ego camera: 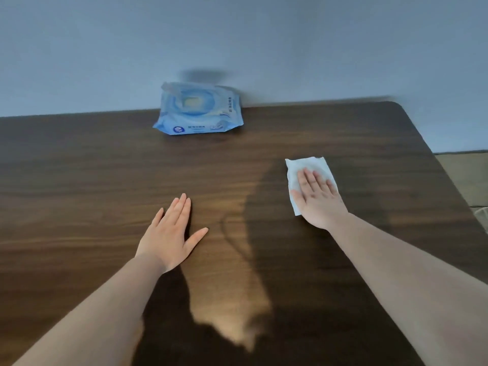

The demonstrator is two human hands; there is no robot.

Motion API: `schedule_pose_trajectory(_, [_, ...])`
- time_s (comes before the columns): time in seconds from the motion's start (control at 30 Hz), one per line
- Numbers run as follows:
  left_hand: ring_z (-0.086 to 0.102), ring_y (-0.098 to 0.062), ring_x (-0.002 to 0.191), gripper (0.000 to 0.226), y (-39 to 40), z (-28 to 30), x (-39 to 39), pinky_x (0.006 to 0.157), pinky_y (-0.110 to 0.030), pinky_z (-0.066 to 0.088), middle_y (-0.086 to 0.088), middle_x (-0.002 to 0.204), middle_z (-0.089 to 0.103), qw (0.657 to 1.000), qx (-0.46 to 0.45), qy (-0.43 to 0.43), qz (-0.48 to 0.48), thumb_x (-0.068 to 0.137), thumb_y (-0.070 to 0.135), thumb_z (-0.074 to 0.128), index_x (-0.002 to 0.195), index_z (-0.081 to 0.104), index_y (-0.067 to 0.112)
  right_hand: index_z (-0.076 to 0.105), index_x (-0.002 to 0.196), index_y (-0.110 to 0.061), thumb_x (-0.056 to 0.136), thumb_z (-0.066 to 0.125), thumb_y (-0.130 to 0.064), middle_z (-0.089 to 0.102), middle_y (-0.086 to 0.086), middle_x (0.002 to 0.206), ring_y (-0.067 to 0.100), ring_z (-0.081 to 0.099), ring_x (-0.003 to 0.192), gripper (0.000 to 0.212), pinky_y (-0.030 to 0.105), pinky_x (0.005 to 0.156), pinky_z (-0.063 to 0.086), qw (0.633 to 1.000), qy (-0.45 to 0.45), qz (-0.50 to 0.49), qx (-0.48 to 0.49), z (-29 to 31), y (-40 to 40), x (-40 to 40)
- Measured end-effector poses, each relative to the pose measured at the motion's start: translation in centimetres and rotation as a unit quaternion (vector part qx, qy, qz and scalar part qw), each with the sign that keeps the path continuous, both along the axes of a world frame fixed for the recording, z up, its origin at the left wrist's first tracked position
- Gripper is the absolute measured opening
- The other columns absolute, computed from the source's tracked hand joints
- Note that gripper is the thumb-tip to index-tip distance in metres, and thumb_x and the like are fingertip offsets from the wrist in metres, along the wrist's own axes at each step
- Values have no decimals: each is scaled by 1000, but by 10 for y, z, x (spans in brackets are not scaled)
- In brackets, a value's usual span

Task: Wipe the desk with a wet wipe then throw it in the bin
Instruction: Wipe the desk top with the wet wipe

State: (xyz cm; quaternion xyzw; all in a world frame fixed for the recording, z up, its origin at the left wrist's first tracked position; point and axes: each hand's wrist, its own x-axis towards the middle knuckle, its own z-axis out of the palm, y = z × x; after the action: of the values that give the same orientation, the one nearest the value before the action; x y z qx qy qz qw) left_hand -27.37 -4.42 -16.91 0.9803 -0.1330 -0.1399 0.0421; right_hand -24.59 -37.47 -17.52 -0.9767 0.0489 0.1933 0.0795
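Note:
A white wet wipe (303, 166) lies spread flat on the dark wooden desk (92, 180), right of centre. My right hand (318, 199) presses down on it with the palm flat and the fingers stretched out, covering its lower half. My left hand (171, 233) rests flat on the bare desk to the left, fingers together, thumb out, holding nothing. A darker, damp-looking patch of desk runs between the two hands. No bin is in view.
A blue pack of wet wipes (198, 112) lies at the back edge of the desk against the grey wall. The desk's rounded right corner (396, 104) and right edge fall away to the floor (464, 175).

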Motion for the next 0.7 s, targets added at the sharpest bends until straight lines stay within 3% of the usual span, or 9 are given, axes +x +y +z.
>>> schedule_pose_trajectory(0.13, [-11, -9, 143, 89, 111, 8, -27, 117, -33, -1, 3, 157, -11, 993, 14, 13, 114, 80, 68, 12, 149, -6, 14, -13, 148, -24, 98, 5, -48, -17, -6, 159, 14, -18, 145, 59, 36, 116, -12, 994, -7, 110, 19, -2, 118, 21])
schedule_pose_trajectory(0.4, [-8, -10, 144, 100, 296, 7, -95, 118, -35, 2, 3, 158, -9, 964, 34, 29, 261, 72, 77, 12, 149, -3, 15, -7, 150, -23, 99, 8, -46, -10, -5, 160, 16, -10, 146, 58, 39, 118, -6, 970, -33, 240, 32, -8, 355, 55])
schedule_pose_trajectory(0.57, [-10, -6, 143, 105, 343, -7, -101, 118, -35, 0, 11, 153, -14, 966, 31, -15, 255, 67, 85, -2, 149, -4, 19, -7, 150, -23, 99, 8, -46, -11, -6, 160, 15, -12, 146, 58, 39, 118, -6, 948, -35, 315, 34, -12, 470, 61])
schedule_pose_trajectory(0.7, [-9, -8, 144, 100, 346, -15, -101, 118, -36, -1, 6, 158, -7, 960, 24, -59, 272, 74, 84, 0, 149, -5, 19, -8, 150, -24, 99, 8, -45, -12, -7, 160, 15, -13, 146, 58, 39, 118, -8, 932, -28, 360, 31, -13, 538, 67])
